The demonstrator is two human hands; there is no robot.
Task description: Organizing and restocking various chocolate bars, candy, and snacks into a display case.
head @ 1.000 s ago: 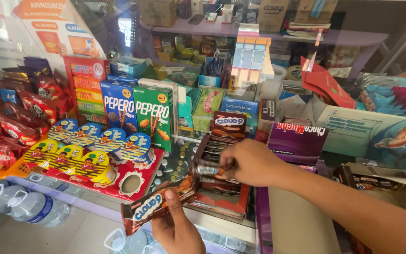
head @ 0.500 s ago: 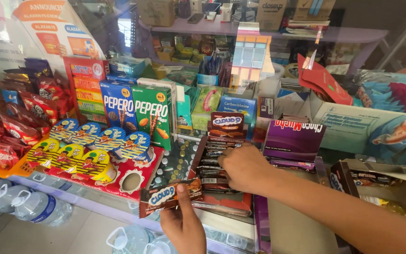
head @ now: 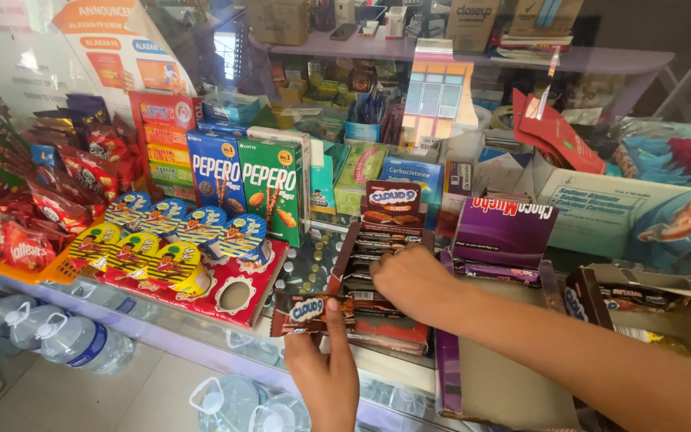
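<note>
— Where are you looking from?

— You have one view only, worn on your head. It looks down and forward over a shop counter, from above and a little behind your own arms.

— How near does it sit?

— Close. Your left hand comes up from the bottom edge and your right hand reaches in from the lower right, both filling the lower middle. The open box of chocolate bars lies just ahead of them.

— And farther off?

— The view faces a purple shelf along the top edge, well behind the counter. With no second camera, nothing is shared between views.
</note>
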